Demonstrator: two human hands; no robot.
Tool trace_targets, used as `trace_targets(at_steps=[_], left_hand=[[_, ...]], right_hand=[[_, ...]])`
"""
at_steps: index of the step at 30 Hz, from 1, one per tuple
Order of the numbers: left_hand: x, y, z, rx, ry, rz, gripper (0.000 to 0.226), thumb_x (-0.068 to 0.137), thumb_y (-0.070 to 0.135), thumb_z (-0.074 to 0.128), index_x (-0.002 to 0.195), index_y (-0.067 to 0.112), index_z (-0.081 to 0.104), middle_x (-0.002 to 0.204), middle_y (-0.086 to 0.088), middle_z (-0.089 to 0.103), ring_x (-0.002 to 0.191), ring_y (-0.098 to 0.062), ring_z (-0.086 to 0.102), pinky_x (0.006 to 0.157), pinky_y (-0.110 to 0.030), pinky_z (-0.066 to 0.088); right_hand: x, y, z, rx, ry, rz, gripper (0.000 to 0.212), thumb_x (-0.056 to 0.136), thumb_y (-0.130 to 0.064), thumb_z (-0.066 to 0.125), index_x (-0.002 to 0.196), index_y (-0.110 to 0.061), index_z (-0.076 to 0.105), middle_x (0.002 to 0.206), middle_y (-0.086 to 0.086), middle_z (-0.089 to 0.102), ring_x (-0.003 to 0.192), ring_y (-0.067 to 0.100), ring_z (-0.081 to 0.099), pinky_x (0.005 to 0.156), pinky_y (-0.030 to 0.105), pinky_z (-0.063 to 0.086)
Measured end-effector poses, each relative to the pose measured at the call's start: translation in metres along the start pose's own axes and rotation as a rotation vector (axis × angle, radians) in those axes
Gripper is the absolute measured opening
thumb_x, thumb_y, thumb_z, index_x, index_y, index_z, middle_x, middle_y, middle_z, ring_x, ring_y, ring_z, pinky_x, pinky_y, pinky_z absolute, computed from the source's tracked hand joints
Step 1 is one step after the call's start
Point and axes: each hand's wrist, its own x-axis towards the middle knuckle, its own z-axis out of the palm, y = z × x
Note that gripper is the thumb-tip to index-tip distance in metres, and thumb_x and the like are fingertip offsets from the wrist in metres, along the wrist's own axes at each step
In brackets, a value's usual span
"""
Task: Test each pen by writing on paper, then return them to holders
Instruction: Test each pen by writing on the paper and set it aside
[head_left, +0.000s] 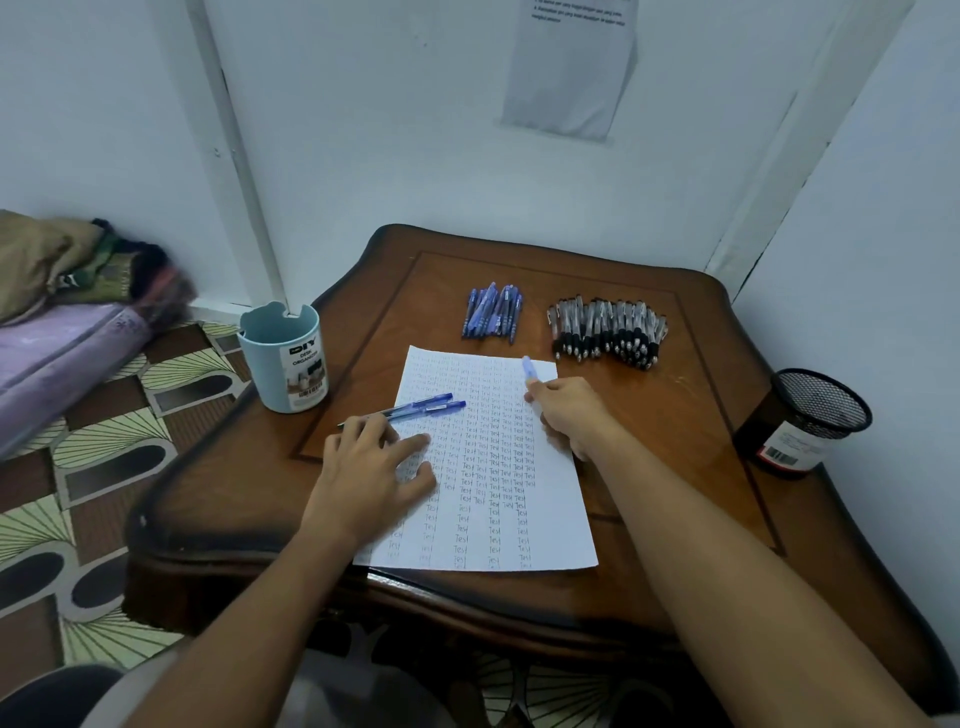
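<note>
while "test" fills the paper (498, 467), the right hand (571, 415) grips a blue pen (529, 368).

Blue pen (528, 368) in my right hand (569, 413) is motion-blurred; its tip is hidden inside my grip. My left hand (371, 467) covers the paper's (545, 519) left edge and the writing there. Faint rows at the paper's far end are unreadable. Wall notice (569, 67) above the paper: cut off by the top edge, print too small. Cloth heap (78, 270) far left of the paper: blurred, cropped.
</note>
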Motion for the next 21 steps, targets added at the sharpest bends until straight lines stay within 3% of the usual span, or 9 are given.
trace_targets(at_steps=[3,5,7,9,15,18,21], left_hand=[[0.0,0.0,0.0,0.006,-0.005,-0.001,0.049,0.083,0.057,0.042,0.117,0.036,0.07,0.093,0.009,0.042,0.098,-0.015,0.04,0.083,-0.037,0.033],[0.0,0.0,0.0,0.002,-0.01,-0.003,0.05,0.083,0.057,0.041,0.117,0.036,0.07,0.093,0.009,0.042,0.099,-0.016,0.04,0.084,-0.037,0.034],[0.0,0.0,0.0,-0.001,-0.006,-0.004,0.05,0.083,0.057,0.041,0.117,0.036,0.07,0.093,0.009,0.042,0.099,-0.016,0.04,0.085,-0.039,0.035],[0.001,-0.001,0.0,0.004,-0.008,-0.005,0.05,0.083,0.058,0.04,0.117,0.036,0.07,0.092,0.009,0.041,0.099,-0.015,0.039,0.086,-0.039,0.035],[-0.002,0.0,0.0,0.002,-0.013,-0.006,0.053,0.083,0.059,0.038,0.119,0.035,0.069,0.093,0.009,0.04,0.098,-0.013,0.036,0.085,-0.036,0.032],[-0.001,0.001,-0.001,0.007,-0.018,-0.006,0.054,0.083,0.059,0.037,0.12,0.036,0.068,0.093,0.009,0.04,0.098,-0.012,0.035,0.084,-0.036,0.031],[0.001,0.0,-0.001,0.004,-0.018,-0.012,0.053,0.082,0.059,0.038,0.119,0.036,0.069,0.094,0.009,0.041,0.099,-0.013,0.036,0.085,-0.037,0.033]], right_hand=[[0.002,-0.007,-0.006,-0.041,-0.085,0.075,0.041,0.099,-0.043,0.057,0.082,-0.007,0.048,0.059,0.006,0.037,0.044,0.015,0.026,0.042,0.021,0.024],[-0.003,-0.008,-0.014,0.062,-0.196,0.138,0.029,0.102,-0.028,0.056,0.084,-0.013,0.039,0.063,0.006,0.036,0.048,0.012,0.023,0.039,0.018,0.021],[-0.01,-0.004,-0.022,0.184,-0.255,0.145,0.017,0.104,-0.008,0.049,0.096,-0.015,0.036,0.067,0.012,0.048,0.05,0.011,0.029,0.035,0.018,0.025],[-0.016,0.004,-0.029,0.296,-0.291,0.137,0.021,0.103,0.002,0.044,0.105,-0.018,0.038,0.077,0.02,0.057,0.049,0.011,0.038,0.037,0.019,0.031],[-0.027,0.021,-0.035,0.469,-0.375,0.078,0.021,0.106,-0.004,0.039,0.121,-0.008,0.053,0.085,0.018,0.064,0.049,0.01,0.044,0.041,0.018,0.036],[-0.03,0.023,-0.033,0.578,-0.415,0.065,0.026,0.107,-0.016,0.038,0.125,-0.01,0.057,0.101,0.022,0.071,0.064,0.018,0.053,0.059,0.03,0.043],[-0.033,0.03,-0.032,0.709,-0.502,0.047,0.038,0.098,-0.018,0.037,0.128,-0.006,0.058,0.115,0.021,0.07,0.076,0.022,0.053,0.069,0.035,0.04]])
